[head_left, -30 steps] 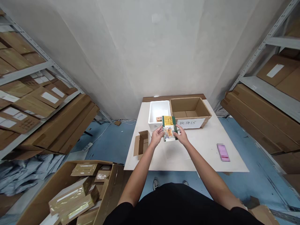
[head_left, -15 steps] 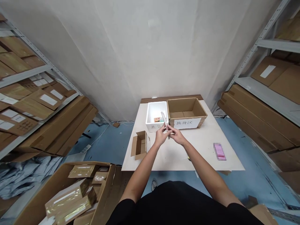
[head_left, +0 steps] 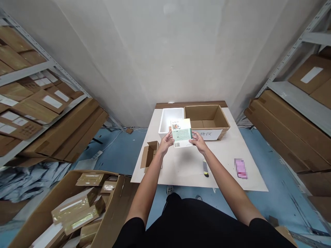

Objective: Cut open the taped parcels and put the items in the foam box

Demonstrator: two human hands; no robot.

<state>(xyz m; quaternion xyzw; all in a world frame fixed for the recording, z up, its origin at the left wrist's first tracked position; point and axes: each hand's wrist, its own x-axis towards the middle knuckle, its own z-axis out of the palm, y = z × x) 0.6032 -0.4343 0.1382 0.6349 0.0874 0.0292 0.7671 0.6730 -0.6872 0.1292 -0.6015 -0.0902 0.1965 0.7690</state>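
Above the table, a book [head_left: 182, 133] is held up flat towards me, its white and green cover with a barcode in view. My left hand [head_left: 167, 142] grips its left edge, and my right hand [head_left: 198, 142] has the right edge between thumb and fingers. Behind the book stands a white foam box [head_left: 164, 120], partly covered by it. To the right of that box is a larger open cardboard box [head_left: 226, 126] with a handwritten label on its front. A small open carton [head_left: 145, 156] sits by my left forearm, which hides part of it.
A utility knife [head_left: 206, 168] lies near my right forearm on the pale table [head_left: 178, 172]. Farther right is a pink blurred item [head_left: 241, 168]. A large carton [head_left: 117, 193] of taped parcels stands at lower left. Shelves [head_left: 28, 74] with boxes flank both sides.
The book has turned from edge-on to face me. My hands have moved apart to its two side edges. The utility knife shows more fully now.
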